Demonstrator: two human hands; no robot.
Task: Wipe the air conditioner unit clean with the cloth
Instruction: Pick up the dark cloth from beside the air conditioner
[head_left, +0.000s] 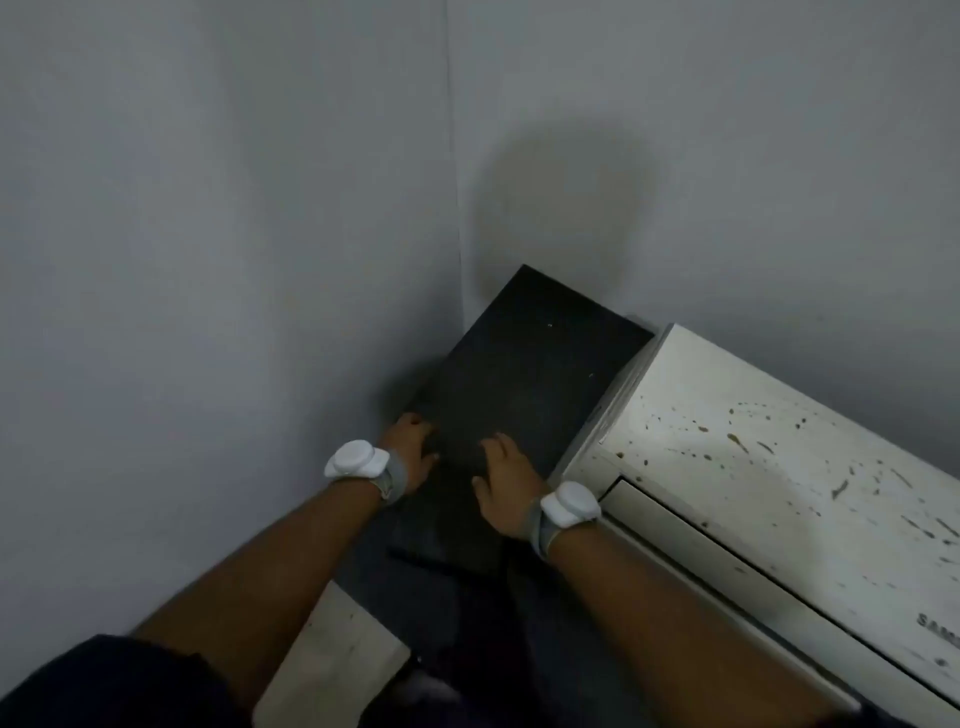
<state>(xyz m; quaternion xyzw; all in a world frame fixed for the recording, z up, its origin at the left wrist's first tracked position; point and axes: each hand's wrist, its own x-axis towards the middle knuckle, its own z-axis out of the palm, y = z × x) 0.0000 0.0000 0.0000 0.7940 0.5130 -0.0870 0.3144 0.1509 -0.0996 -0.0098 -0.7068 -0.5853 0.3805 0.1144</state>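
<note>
The white air conditioner unit (753, 467) hangs on the right wall, its top and front spotted with brown stains. Left of it, in the corner, lies a dark flat panel (530, 364). My left hand (413, 452) grips the panel's left edge, fingers curled over it. My right hand (506, 483) rests flat on the panel's near part, close to the unit's left end. No cloth is in view.
Grey walls meet in a corner (457, 208) just behind the panel. A pale, scuffed slab (332, 654) sits low between my forearms. Both wrists carry white round bands. The light is dim.
</note>
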